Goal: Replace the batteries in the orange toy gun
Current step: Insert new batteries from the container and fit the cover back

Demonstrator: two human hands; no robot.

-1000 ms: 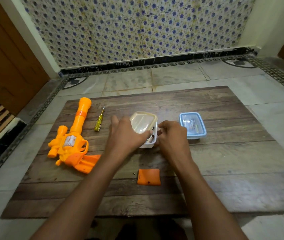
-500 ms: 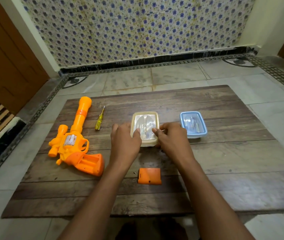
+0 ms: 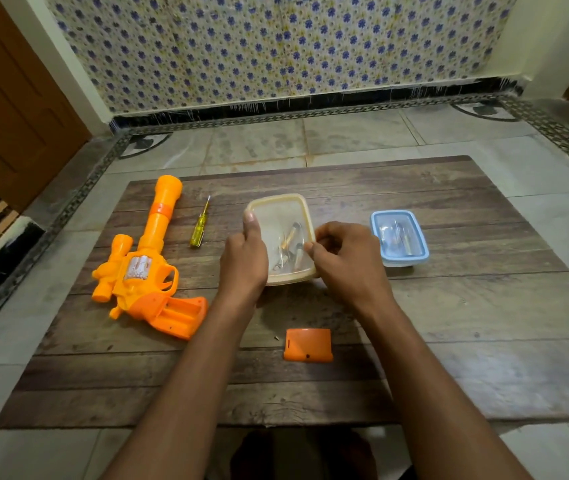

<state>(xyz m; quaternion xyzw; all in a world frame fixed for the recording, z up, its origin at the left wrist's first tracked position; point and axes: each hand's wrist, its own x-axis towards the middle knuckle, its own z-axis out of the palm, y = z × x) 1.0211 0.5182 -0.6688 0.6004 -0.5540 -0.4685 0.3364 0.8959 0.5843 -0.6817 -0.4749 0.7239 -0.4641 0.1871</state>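
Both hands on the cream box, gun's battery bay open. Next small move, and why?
Probably lift the lid off the cream box. The left hand holds its left edge, the right hand pinches its right rim, and batteries show through the lid. The gun grip looks open and its cover lies loose on the board.

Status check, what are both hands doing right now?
Left hand and right hand grip cream lidded plastic box. Orange toy gun lies untouched, battery bay open, orange cover off. Nothing in the way.
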